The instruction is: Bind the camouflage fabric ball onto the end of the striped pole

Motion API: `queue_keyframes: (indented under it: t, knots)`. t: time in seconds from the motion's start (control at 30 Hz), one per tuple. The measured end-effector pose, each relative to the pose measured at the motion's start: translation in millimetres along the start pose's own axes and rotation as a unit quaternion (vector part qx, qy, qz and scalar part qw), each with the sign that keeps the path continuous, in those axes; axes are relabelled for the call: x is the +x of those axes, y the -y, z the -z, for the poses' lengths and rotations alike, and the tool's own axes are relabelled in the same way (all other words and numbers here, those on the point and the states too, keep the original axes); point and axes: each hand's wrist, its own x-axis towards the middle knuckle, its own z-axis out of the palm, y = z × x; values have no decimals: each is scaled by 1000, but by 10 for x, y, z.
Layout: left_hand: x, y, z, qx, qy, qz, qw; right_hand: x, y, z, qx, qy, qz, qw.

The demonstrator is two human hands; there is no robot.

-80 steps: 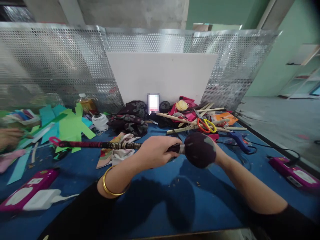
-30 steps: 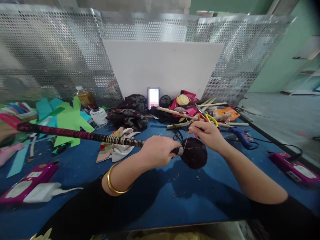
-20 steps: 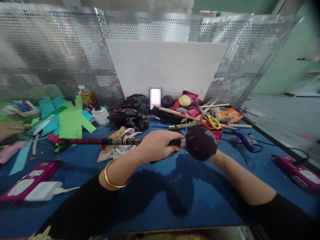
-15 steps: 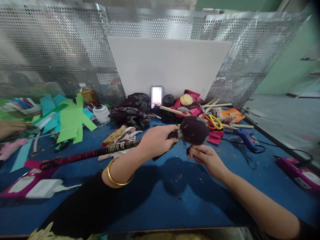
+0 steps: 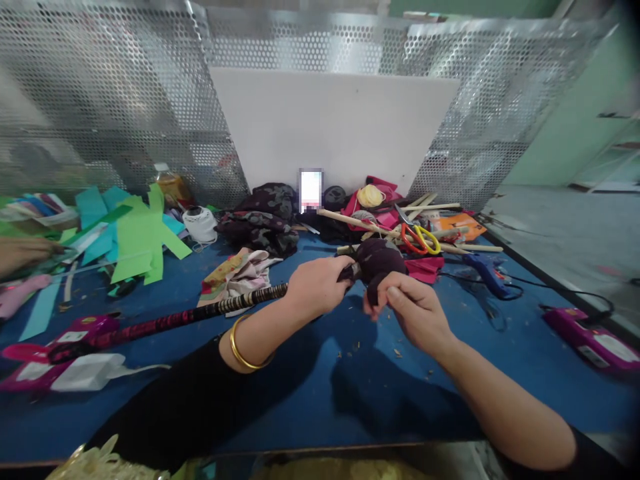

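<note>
My left hand [image 5: 315,287], with a gold bangle at the wrist, is closed around a long stick [image 5: 200,312] wrapped in black, red and pale bands. At the stick's right end sits a rounded head [image 5: 379,257] covered in dark patterned cloth. The fingers of my right hand [image 5: 417,310] are closed on a dark cloth strip [image 5: 375,288] at the lower side of that head. Part of the stick is hidden under my left hand.
Orange-and-yellow scissors [image 5: 420,239], wooden sticks [image 5: 345,220] and dark cloth [image 5: 260,223] lie behind. Green paper strips [image 5: 135,240] are at left, where another person's hand [image 5: 30,253] shows. A blue glue gun [image 5: 483,273] and purple power strip [image 5: 590,340] lie right.
The head has dipped slightly, and its far side has turned. My right hand has risen against it with the dark strip pinched. The stick's left end has shifted left and slightly down.
</note>
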Motion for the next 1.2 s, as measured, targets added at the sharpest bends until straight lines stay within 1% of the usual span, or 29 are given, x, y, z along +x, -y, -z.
queue_keyframes:
  t: [0.03, 0.1, 0.2, 0.3, 0.53, 0.67, 0.73, 0.8, 0.87, 0.97, 1.07, 1.13, 1.2]
  knots:
    - [3, 3, -15, 2, -5, 0, 1000, 4, 8, -23, -13, -3, -5, 1000]
    - [14, 14, -40, -1, -12, 6, 1000, -20, 33, -61, -83, -19, 6, 996]
    - [36, 35, -65, -12, -13, 13, 1000, -78, 78, -95, -159, -31, 56, 985]
    - [54, 52, -80, -19, -10, 19, 1000, -103, 101, -112, -187, -25, 85, 978]
    - [78, 74, -116, -14, 12, 34, 999, -124, 74, -123, -205, -10, 85, 975]
    - [72, 77, -127, 3, 25, 36, 999, -122, 83, -123, -193, -14, 77, 978]
    - [58, 72, -121, 18, 35, 24, 999, -89, 112, -82, -180, -23, 62, 982]
    - [37, 60, -108, 38, 42, 2, 998, -26, 151, 7, -163, -22, 32, 986]
    - [15, 39, -84, 59, 45, -27, 997, 64, 187, 139, -135, -8, -4, 991]
    - [-16, 1, -14, 71, 51, -75, 993, 221, 214, 341, -59, 8, -57, 997]
    - [-45, -30, 93, 76, 59, -112, 989, 361, 212, 445, 7, -11, -97, 995]
    - [-63, -40, 160, 95, 61, -117, 987, 438, 210, 453, 20, -12, -99, 995]
    - [-77, -43, 208, 116, 64, -119, 984, 505, 211, 443, 18, 15, -81, 996]
